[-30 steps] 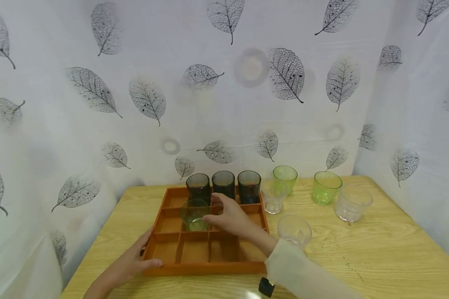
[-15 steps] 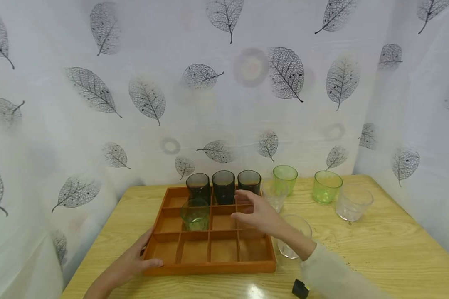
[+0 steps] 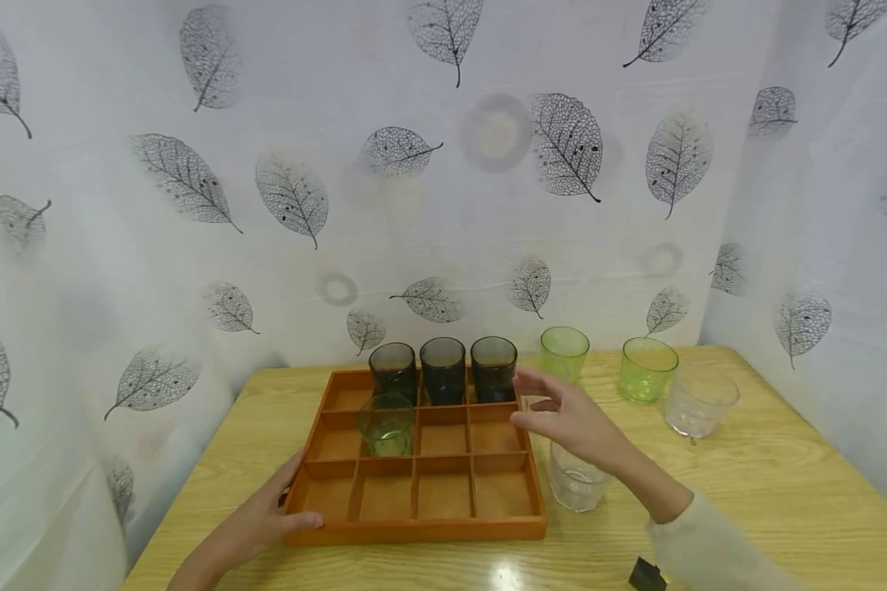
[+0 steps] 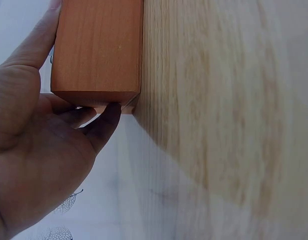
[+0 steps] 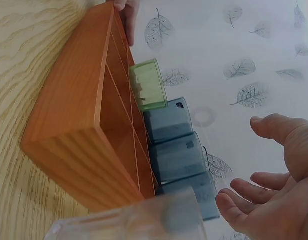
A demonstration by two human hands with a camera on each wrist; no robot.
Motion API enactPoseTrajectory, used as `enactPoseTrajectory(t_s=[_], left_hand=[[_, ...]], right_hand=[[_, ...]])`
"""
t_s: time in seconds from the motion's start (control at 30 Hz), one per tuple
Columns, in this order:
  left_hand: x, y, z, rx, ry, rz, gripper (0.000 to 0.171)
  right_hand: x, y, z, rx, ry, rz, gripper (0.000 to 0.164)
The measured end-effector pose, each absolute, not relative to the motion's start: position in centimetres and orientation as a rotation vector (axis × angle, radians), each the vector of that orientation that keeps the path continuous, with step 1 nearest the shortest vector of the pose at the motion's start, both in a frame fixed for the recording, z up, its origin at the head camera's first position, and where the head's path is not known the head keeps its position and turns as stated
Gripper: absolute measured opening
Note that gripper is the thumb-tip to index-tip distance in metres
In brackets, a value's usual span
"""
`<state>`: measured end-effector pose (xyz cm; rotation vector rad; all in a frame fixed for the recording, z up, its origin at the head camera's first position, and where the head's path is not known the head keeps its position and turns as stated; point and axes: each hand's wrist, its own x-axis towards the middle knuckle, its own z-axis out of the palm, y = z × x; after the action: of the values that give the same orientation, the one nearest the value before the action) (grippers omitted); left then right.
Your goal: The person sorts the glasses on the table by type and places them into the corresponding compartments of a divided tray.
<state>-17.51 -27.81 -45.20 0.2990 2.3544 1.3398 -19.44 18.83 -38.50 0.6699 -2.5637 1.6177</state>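
A wooden tray (image 3: 414, 532) divided into compartments lies on the table. My left hand (image 3: 255, 517) grips its near left corner, thumb at the front wall and fingers against the side, as the left wrist view also shows (image 4: 49, 135). Three dark grey glasses (image 3: 443, 373) stand upright in the tray's back row. A green glass (image 3: 387, 431) occupies a middle-row compartment. My right hand (image 3: 580, 419) hovers past the tray's right edge, thumb and fingers apart, holding nothing. It overlaps a clear glass in the head view, hiding most of it. Another clear glass (image 3: 578, 484) stands just below that hand.
Two light green glasses (image 3: 564, 353) (image 3: 646, 373) stand at the back right of the wooden table (image 3: 746, 492). Beside them is a clear glass (image 3: 698, 402). A curtain with leaf prints (image 3: 414, 205) hangs behind. A small black object (image 3: 646, 574) shows by the right sleeve.
My right hand has moved right, away from the green glass, across the tray and past its right edge. The green glass stays in its compartment. My left hand has kept its place.
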Motion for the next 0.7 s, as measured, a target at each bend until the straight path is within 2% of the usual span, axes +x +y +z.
enactPoseTrajectory(t_s=[0.23, 0.7], left_hand=[[-17.6, -27.9, -45.3, 0.316, 2.385, 1.314, 0.103], [-17.6, -27.9, -45.4, 0.319, 2.399, 1.304, 0.104]], right_hand=[[-18.6, 21.0, -38.5, 0.59, -2.567, 1.543, 0.059], [-16.7, 25.3, -39.0, 0.433, -2.61, 1.447, 0.062]])
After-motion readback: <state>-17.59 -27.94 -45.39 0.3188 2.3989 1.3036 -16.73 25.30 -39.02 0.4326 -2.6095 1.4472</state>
